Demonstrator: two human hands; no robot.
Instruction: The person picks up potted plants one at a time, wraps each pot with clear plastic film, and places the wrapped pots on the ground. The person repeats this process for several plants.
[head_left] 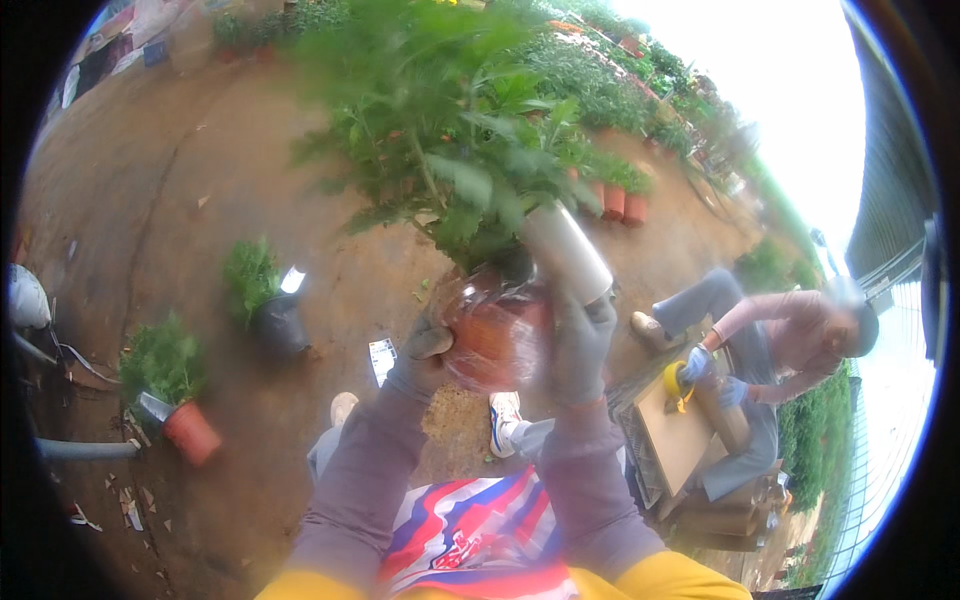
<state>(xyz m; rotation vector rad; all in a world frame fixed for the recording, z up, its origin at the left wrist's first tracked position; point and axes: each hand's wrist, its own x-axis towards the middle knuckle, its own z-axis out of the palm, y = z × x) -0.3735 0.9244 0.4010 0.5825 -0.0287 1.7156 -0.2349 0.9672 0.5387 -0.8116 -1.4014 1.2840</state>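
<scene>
A reddish-orange flowerpot [497, 338] with shiny clear film around it is held up in front of my chest. From it rises a leafy green plant [440, 140], tilted away from me and blurred at the top. My gloved left hand [428, 347] grips the pot's left side, thumb on the film. In my gloved right hand [586, 345], at the pot's right side, is a whitish roll of plastic film [568, 252], which leans against the lower leaves. My right fingertips are partly hidden behind the roll.
On the brown ground at left are a plant in a black pot [283, 325] and one in an orange pot [192, 432]. At right a seated person [775, 340] in blue gloves holds yellow tape [675, 380] over a cardboard box [672, 425]. Several potted plants [622, 195] stand ahead.
</scene>
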